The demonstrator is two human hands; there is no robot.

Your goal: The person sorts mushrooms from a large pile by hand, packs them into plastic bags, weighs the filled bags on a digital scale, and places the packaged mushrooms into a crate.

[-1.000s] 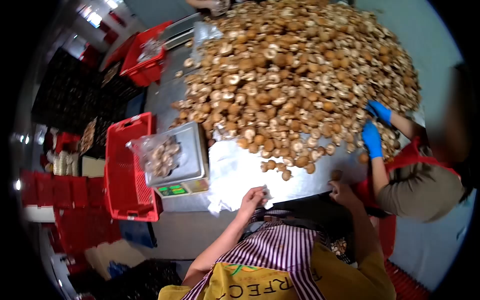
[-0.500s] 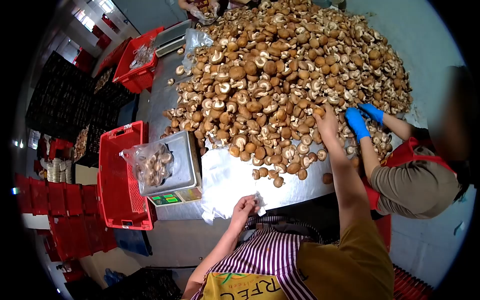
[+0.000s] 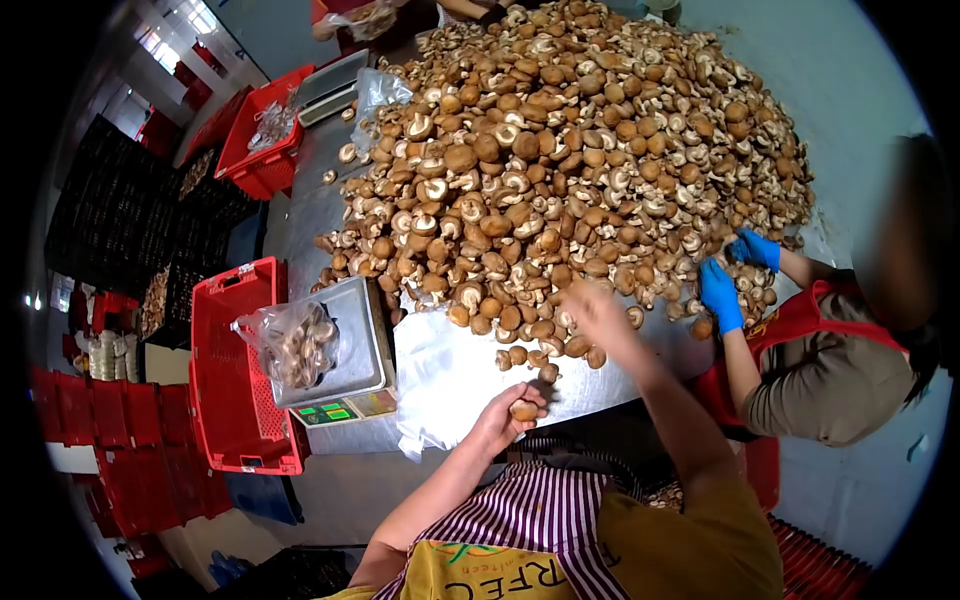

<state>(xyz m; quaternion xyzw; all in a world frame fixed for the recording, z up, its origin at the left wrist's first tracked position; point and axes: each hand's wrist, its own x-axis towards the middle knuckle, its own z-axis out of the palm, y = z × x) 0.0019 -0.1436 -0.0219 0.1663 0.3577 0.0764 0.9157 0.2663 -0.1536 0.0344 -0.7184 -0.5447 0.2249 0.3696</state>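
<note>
A big heap of brown mushrooms [image 3: 560, 160] covers much of the metal table [image 3: 310, 205]. My left hand [image 3: 508, 415] is at the table's near edge, fingers curled round a single mushroom [image 3: 523, 410]. Over the heap's front edge is my right hand [image 3: 597, 315], smeared by motion; its fingertips and anything in them cannot be made out. White plastic sheeting [image 3: 440, 370] lies to the left of several loose mushrooms. On the scale [image 3: 365, 345] rests a clear bag of mushrooms [image 3: 298, 345].
A co-worker's blue-gloved hands [image 3: 720, 293] touch the heap at the right. Beside the scale stands a red crate [image 3: 240, 375]; another red crate [image 3: 262, 135] is further back. Someone holds a bag [image 3: 370, 18] at the far side. Black crates [image 3: 120, 215] are stacked at the left.
My right hand reached into the heap and has since come back toward the front edge. A mushroom now shows in my left hand. The co-worker's gloved hands have shifted slightly.
</note>
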